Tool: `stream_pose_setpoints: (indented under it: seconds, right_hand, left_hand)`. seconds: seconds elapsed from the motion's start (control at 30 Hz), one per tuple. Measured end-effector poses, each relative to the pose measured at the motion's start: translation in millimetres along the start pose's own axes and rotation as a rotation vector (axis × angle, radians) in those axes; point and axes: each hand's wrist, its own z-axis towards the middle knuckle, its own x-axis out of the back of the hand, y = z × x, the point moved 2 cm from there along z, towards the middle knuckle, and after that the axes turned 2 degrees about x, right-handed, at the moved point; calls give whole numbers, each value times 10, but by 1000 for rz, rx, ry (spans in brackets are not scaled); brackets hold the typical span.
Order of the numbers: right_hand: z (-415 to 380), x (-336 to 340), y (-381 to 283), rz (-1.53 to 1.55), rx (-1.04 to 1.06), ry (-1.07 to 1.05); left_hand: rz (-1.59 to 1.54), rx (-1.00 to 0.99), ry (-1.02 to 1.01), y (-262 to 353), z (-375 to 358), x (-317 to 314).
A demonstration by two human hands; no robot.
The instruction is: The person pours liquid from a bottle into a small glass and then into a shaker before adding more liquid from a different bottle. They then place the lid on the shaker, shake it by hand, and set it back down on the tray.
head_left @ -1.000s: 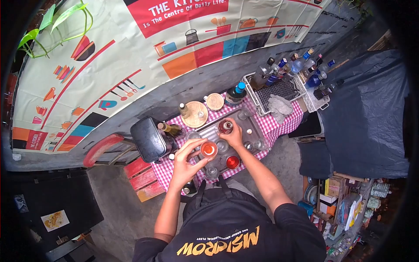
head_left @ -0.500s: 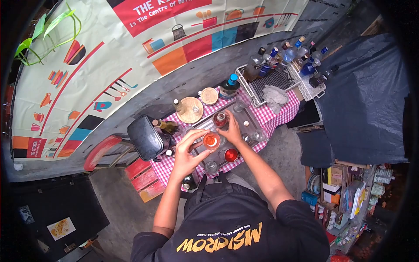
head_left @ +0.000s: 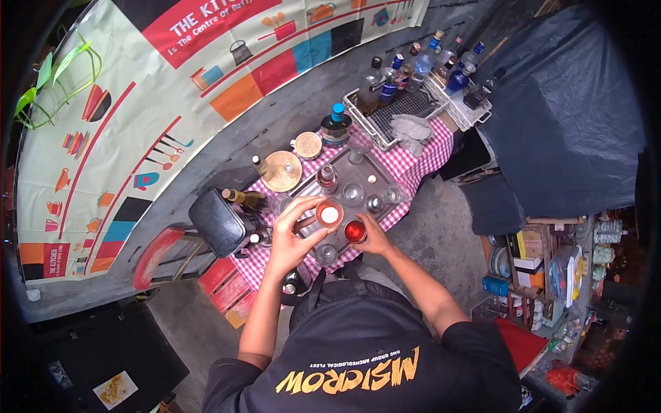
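Note:
My left hand (head_left: 292, 234) grips a glass of orange-red drink (head_left: 329, 215), thumb and fingers on either side of its rim. A bright white patch shows inside that glass. My right hand (head_left: 375, 239) is closed around the side of a glass of deep red liquid (head_left: 355, 232), just right of the first. Beyond my hands, a small bottle of red liquid (head_left: 327, 177) stands upright on the grey metal tray (head_left: 382, 175). An empty-looking glass (head_left: 353, 193) and a clear glass (head_left: 326, 255) are close by.
A red-and-white checked cloth (head_left: 420, 162) covers the table. Behind the tray are a blue-capped bottle (head_left: 336, 126) and a round wooden board (head_left: 279, 175). A rack (head_left: 379, 131) holds several bottles at far right. A black container (head_left: 219, 220) stands left.
My right hand has let go of the small red bottle, now on the tray, and moved to the red glass. My left hand still holds its glass. The view has shifted.

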Motion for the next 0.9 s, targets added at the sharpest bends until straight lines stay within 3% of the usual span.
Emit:
stream_pose_setpoints:
  seconds: [0.37,0.57,0.9]
  right_hand:
    - [-85,-275,273,77,-81,68]
    - [-59,-270,201,187,-52,120]
    - [-123,-172,-75,112,-31,221]
  left_hand:
    - [-3,14,-48,9,-41,-101]
    - [-21,-20,-46,8,-71,-113]
    - [23,-48,-39,32,-106,-115]
